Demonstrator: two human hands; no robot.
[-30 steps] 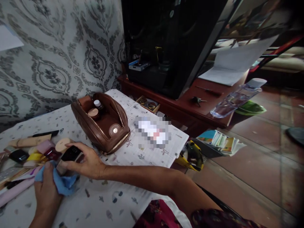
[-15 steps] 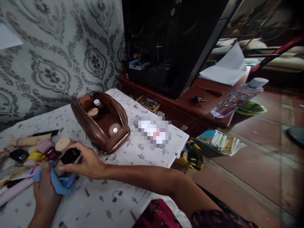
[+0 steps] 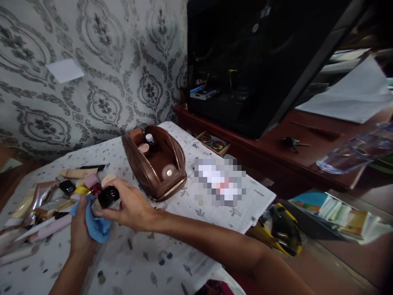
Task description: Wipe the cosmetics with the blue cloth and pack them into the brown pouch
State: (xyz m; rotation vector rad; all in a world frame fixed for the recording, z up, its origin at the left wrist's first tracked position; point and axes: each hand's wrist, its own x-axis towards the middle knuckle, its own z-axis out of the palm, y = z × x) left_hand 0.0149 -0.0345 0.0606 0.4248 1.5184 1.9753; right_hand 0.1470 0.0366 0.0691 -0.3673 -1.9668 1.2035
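Note:
My right hand (image 3: 135, 207) grips a black-capped foundation bottle (image 3: 108, 197) by its sides, thumb below and fingers above. Bunched in my left hand (image 3: 80, 229) is a blue cloth (image 3: 98, 227), which lies against the lower part of the bottle; my fingers partly hide that contact. Just beyond the hands stands a brown cosmetic bag (image 3: 135, 164), unzipped, with a small white-capped bottle (image 3: 149, 138) and a tan-lidded jar (image 3: 143, 149) inside. Left of it, a beige tube (image 3: 72, 173), a pink-capped bottle (image 3: 92, 180) and several other cosmetics lie in a pile.
A patterned white cloth (image 3: 172, 254) covers the table. Right of the bag lies a blurred-out item (image 3: 219, 182). Beyond the table edge are a red-brown stand (image 3: 270, 155) with keys (image 3: 293, 143) and a clear bottle (image 3: 353, 151), a large black screen (image 3: 239, 61), and a box of papers (image 3: 340, 219).
The view has turned left, so everything sits further right, and more of the cosmetics pile shows. Both hands keep hold of the bottle and the blue cloth, close together.

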